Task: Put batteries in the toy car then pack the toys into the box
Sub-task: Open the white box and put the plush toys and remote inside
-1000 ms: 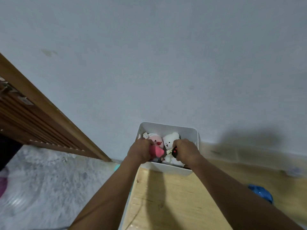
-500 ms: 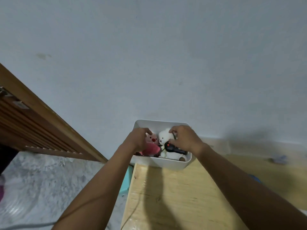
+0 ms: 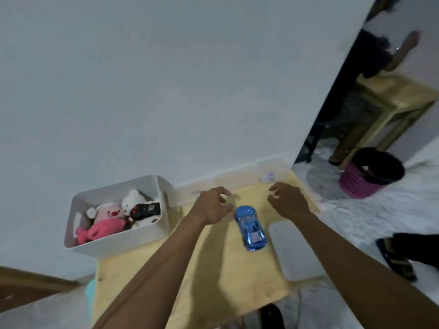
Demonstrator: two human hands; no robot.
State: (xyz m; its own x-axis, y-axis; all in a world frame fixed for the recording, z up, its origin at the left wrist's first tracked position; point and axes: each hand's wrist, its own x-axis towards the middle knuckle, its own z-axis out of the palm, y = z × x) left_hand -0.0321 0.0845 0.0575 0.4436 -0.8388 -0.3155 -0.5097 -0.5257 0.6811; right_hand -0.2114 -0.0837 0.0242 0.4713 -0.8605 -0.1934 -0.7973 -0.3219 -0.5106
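Pale plaster wall (image 3: 166,91) is filling most of the view behind a light wooden worktop (image 3: 213,269), its yellowish surface looking matte. The toy car (image 3: 250,227), glossy blue, smooth and low, is lying on the worktop between my two forearms, its length running away from me.

My left grip (image 3: 213,206) is hovering just beside the car's far end, fingers loosely curled and holding nothing; my right grip (image 3: 288,201) is hanging on the car's other side, fingers half curled round nothing too; neither is touching the car.

A white hard-walled box (image 3: 114,241) with rounded corners is sitting at the worktop's left edge, near the wall; a fuzzy pink plush (image 3: 102,227) and a white plush bear (image 3: 133,201) are lying packed inside it; a black remote (image 3: 145,210) with red marks is resting across the bear.

A flat pale panel (image 3: 292,250) with rounded corners is lying just right of the car, my right forearm crossing over part of it. Beyond the worktop, a ribbed pink bin (image 3: 365,179) with a black liner is standing on the floor; a dark sandal (image 3: 396,257) is lying nearer to me.
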